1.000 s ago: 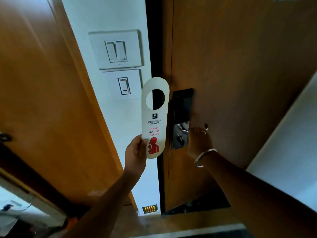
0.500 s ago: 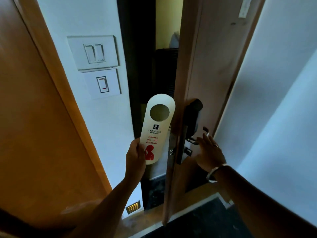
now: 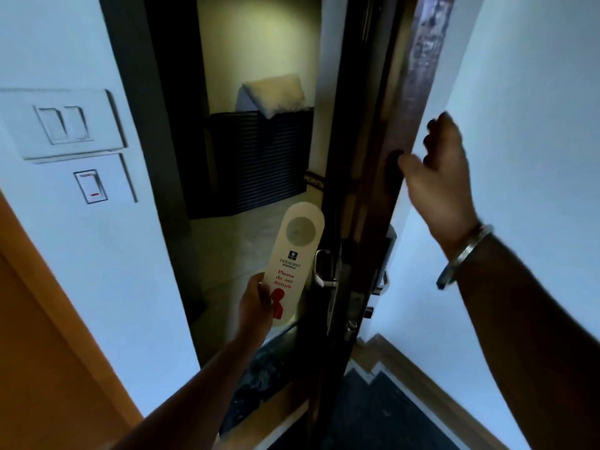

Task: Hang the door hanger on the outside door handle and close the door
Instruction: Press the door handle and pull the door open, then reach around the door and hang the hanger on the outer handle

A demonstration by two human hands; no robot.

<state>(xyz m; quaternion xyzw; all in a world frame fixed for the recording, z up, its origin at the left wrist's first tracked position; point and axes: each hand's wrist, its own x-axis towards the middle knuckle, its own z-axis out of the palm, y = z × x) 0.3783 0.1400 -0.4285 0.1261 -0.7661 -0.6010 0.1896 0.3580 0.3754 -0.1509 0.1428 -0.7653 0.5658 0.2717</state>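
Head view, left to right: switch plates (image 3: 61, 125) on wall at far left, irrelevant. Left hand (image 3: 256, 303) closed around bottom end of door hanger (image 3: 293, 264), thumb on the printed face, hanger upright with hole end up, just beside outside door handle (image 3: 323, 269) but not on it yet. Door (image 3: 373, 190) open, seen edge-on. Right hand (image 3: 435, 177) wrapped loosely on door edge well above the lock, fingers curled behind, holding nothing else. Risks: hole missing the lever tip and card bending or slipping from a low pinch; door swinging while threading, since only lightly steadied; right fingers caught in the jamb if door closed without shifting grip; hanger knocked off on closing.
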